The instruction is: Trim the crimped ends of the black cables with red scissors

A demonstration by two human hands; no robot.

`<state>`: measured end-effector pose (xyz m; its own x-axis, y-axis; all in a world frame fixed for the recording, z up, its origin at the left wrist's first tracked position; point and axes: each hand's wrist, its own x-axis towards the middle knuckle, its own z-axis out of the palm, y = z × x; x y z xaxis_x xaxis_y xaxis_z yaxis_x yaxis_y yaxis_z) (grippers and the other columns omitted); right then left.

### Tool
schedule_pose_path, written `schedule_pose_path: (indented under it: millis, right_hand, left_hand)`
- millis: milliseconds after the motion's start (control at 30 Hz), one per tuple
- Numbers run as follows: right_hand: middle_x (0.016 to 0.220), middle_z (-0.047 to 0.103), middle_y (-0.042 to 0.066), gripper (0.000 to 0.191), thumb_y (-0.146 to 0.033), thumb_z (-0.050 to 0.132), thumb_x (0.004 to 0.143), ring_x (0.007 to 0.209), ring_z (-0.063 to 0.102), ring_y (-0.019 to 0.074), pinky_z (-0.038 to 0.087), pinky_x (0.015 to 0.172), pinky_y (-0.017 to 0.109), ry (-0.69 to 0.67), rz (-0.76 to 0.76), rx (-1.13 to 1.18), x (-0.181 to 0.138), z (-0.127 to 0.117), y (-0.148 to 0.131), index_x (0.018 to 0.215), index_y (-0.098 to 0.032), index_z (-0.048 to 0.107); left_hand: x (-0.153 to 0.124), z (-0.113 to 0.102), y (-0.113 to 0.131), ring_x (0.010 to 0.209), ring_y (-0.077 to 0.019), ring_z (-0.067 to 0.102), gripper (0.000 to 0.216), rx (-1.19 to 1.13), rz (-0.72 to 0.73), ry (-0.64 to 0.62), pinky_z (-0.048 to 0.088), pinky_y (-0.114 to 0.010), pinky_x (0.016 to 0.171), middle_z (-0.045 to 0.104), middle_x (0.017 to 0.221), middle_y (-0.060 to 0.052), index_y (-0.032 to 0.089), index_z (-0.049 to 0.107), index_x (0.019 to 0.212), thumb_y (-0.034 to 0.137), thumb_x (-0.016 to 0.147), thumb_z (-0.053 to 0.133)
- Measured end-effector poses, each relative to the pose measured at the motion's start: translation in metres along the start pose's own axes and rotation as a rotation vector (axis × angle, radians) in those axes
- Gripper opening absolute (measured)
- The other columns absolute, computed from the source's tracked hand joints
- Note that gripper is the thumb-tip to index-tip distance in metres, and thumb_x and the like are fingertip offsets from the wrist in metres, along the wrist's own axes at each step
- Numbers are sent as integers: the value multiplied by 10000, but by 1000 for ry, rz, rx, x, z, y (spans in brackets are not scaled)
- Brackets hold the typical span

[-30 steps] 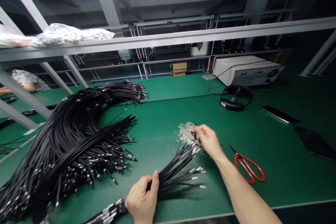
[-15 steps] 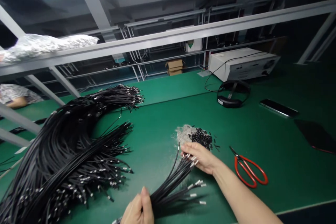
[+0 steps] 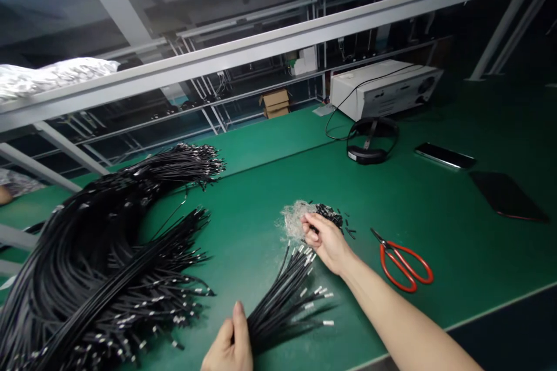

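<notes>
My left hand (image 3: 230, 339) is closed around a bundle of thin black cables (image 3: 276, 304) at the front of the green table. Their white-tipped ends fan out to the right. My right hand (image 3: 328, 243) hovers just past those tips, thumb and fingers pinched together. Whatever sits in the pinch, if anything, is too small to make out. Right behind these fingers lie a heap of clear plastic bits (image 3: 293, 220) and a pile of short black tube pieces (image 3: 333, 215), partly hidden by the hand.
A large curved heap of black cables (image 3: 96, 249) covers the left side. Red-handled scissors (image 3: 404, 264) lie to the right. Farther back are a black headband device (image 3: 369, 153), a phone (image 3: 444, 155), a dark flat slab (image 3: 507, 194) and a white instrument box (image 3: 387, 93). A metal rail (image 3: 243, 52) crosses above.
My right hand has moved away from the cable tips toward the piles, its fingers now curled in. The left keeps its hold on the bundle. The whole view has shifted slightly.
</notes>
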<state>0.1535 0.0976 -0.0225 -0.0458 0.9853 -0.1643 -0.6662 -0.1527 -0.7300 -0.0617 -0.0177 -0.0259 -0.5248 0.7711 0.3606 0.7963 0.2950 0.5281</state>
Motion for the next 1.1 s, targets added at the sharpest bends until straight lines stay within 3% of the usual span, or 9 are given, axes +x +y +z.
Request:
schedule_pose_path:
  millis: [133,267,367,433,500,600,733,933,1100]
  right_hand:
    - [664,532,18,305,-432,537,769,468,360,79,235,408,212,53,-42,-38,5,-11,-5,789,-137,614]
    - [766,592,35,276,-409,521,788,616,480,127,345,522,239,178,-203,-172,5,-13,-4,795,-160,640]
    - [894,635,40,216,-369,550,784,897,537,185,385,812,286,231,-328,-307,5,-15,-5,775,-187,667]
    - [1008,635,49,208,-363,558,794,1097,474,215,276,989,323,234,-386,-385,4,-15,-7,762,-198,680]
    - [1083,619,53,195,-358,567,809,1179,422,224,196,1050,356,182,-425,-490,1,-14,-8,763,-206,679]
    - [1058,623,50,170,-355,605,807,1097,501,218,273,1014,373,1,-411,-618,-8,-7,-7,756,-205,666]
    - [1046,618,44,176,-368,631,807,1051,546,196,336,968,337,-233,-296,-575,-18,3,-6,792,-195,656]
    - [1075,601,54,151,-336,639,813,1074,537,190,324,983,334,-287,-272,-540,-16,0,-7,804,-186,656]
    - [1097,582,56,156,-323,697,765,1064,535,190,344,960,332,-299,-321,-579,-14,-4,-3,798,-185,632]
  left_hand:
    - [22,-7,8,415,-62,347,590,-114,-312,-285,293,-167,421,360,403,36,161,476,483,707,705,467]
    - [36,-9,7,396,-77,365,600,-266,-432,-408,324,-195,416,318,396,55,168,458,529,759,631,495]
    - [39,-7,5,378,-69,338,597,-324,-472,-419,326,-200,402,296,383,64,169,457,535,757,617,515]
    - [39,-6,4,373,-69,337,599,-334,-487,-410,327,-201,394,303,378,63,166,470,540,758,613,518]
    - [40,-4,3,372,-72,348,604,-332,-487,-414,320,-200,385,318,374,59,166,458,528,761,618,510]
    - [40,-4,1,374,-74,358,598,-327,-464,-423,311,-199,380,333,372,53,166,439,518,748,641,498]
    - [39,-4,1,391,-70,356,581,-313,-428,-421,311,-197,391,353,399,55,164,453,542,731,664,495]
    - [33,-5,6,395,-70,341,585,-253,-386,-344,292,-189,389,340,387,49,166,457,526,727,691,460]
    - [29,-7,2,433,-69,357,598,-211,-263,-292,313,-176,427,398,411,35,153,494,538,718,723,423]
